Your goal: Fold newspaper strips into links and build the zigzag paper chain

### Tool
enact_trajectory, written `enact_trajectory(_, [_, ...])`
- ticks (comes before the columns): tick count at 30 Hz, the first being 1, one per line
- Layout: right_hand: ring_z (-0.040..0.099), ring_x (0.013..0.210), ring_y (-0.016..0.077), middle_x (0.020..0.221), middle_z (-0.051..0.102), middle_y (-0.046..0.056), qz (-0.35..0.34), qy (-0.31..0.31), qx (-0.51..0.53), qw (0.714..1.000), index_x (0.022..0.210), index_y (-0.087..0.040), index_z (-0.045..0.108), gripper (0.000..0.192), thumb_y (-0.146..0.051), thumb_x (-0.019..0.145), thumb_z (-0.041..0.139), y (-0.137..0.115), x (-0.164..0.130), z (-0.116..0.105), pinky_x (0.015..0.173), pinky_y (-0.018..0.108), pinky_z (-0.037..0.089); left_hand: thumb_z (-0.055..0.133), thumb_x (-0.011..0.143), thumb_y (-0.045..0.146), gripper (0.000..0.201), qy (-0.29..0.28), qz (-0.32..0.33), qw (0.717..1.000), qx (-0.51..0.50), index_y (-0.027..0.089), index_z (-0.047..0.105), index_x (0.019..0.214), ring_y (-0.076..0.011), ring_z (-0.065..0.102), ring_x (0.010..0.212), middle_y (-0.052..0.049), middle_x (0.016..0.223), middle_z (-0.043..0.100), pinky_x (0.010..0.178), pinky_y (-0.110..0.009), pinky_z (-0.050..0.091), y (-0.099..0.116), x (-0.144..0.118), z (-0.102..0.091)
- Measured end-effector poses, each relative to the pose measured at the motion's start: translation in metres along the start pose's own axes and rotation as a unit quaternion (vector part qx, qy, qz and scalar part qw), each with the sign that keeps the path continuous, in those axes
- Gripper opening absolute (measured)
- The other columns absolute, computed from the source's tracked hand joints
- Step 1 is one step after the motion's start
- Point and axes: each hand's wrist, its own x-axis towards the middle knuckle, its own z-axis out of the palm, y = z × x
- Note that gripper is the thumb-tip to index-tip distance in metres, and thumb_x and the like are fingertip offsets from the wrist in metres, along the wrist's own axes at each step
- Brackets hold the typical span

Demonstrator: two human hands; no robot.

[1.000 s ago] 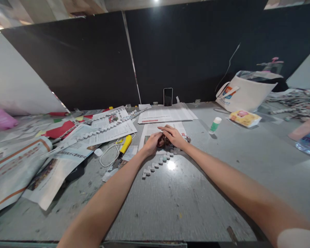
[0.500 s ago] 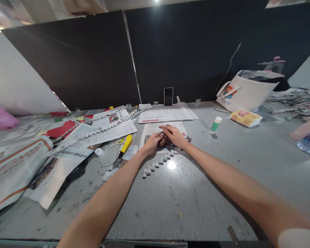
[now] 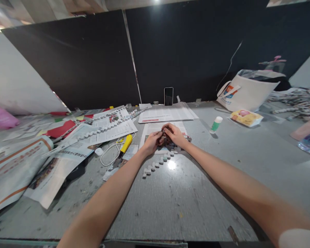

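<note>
Your left hand and right hand meet, fingers curled, tips close together, likely for fine two-sided control; whether they clamp on something small, can't tell. Zigzag folded-paper chain lies on the table just nearer you, its far end running up toward your right hand; contact unclear. Newspaper sheet under your hands, perhaps as a work surface. Glue stick upright to your right, presumably for easy reach. Phone propped against the black panel. White bag gapes open; clear plastic at its mouth, deeper contents hidden.
</note>
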Motion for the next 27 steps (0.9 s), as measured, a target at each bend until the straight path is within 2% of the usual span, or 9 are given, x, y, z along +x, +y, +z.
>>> enact_trajectory(15, [0.061, 0.087, 0.022, 0.092, 0.067, 0.003, -0.023, -0.035, -0.013, 0.999, 0.106, -0.022, 0.06, 0.019, -0.04, 0.103, 0.052, 0.0032, 0.0024, -0.0017, 0.082, 0.034, 0.049, 0.084, 0.087, 0.035, 0.032, 0.018, -0.01, 0.996, -0.089, 0.013, 0.06, 0.082, -0.0076, 0.041, 0.051, 0.005, 0.059, 0.044, 0.048, -0.017, 0.033, -0.0007, 0.004, -0.0042])
enact_trajectory(21, [0.061, 0.083, 0.0211, 0.09, 0.066, 0.003, -0.012, -0.038, -0.006, 0.999, 0.104, -0.023, 0.056, 0.02, -0.043, 0.104, 0.052, 0.0046, 0.003, -0.0007, 0.081, 0.034, 0.048, 0.082, 0.088, 0.038, 0.034, 0.016, -0.005, 0.997, -0.069, 0.014, 0.06, 0.082, -0.0079, 0.041, 0.052, 0.005, 0.059, 0.043, 0.048, -0.018, 0.032, -0.0011, 0.0028, -0.0044])
enact_trajectory(27, [0.06, 0.085, 0.0219, 0.091, 0.066, 0.004, -0.012, -0.021, -0.016, 1.0, 0.104, -0.023, 0.057, 0.02, -0.042, 0.104, 0.052, 0.0076, 0.0036, -0.0005, 0.082, 0.035, 0.049, 0.08, 0.089, 0.045, 0.038, 0.002, -0.006, 1.0, -0.003, 0.016, 0.057, 0.079, -0.009, 0.04, 0.05, 0.004, 0.056, 0.044, 0.049, -0.02, 0.031, -0.0011, -0.0003, -0.0023])
